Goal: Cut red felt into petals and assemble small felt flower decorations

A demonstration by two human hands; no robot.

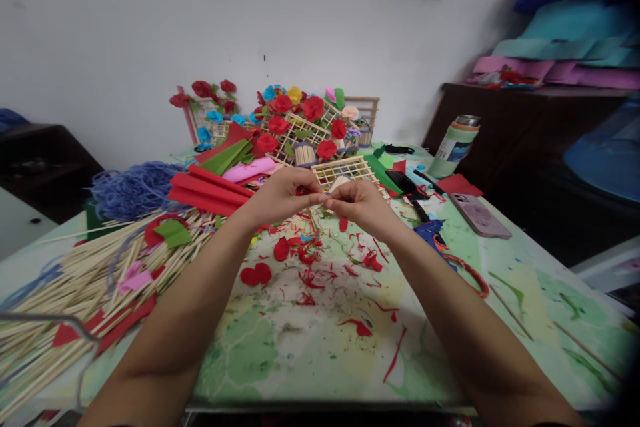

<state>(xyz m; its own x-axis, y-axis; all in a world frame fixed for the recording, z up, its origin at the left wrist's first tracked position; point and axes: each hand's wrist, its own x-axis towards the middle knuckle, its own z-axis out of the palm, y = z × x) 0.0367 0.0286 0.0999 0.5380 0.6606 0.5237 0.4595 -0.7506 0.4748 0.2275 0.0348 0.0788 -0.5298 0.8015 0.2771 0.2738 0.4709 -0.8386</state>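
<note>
My left hand (287, 195) and my right hand (364, 205) meet fingertip to fingertip above the middle of the table. Both are closed in a pinch; what lies between the fingers is too small and too hidden to name. Just behind them rests a small bamboo-stick lattice (345, 170). Below the hands, red felt scraps (283, 249) and thin clippings are scattered on the patterned tablecloth (250, 353). Folded red felt (207, 192) lies beside my left wrist.
Bamboo sticks (110, 280) and a blue yarn heap (133, 190) cover the left side. Lattices with red flowers (313, 109) stand at the back. On the right are a blue glue gun (429, 232), red-handled scissors (470, 270), a phone (480, 215) and a bottle (455, 147).
</note>
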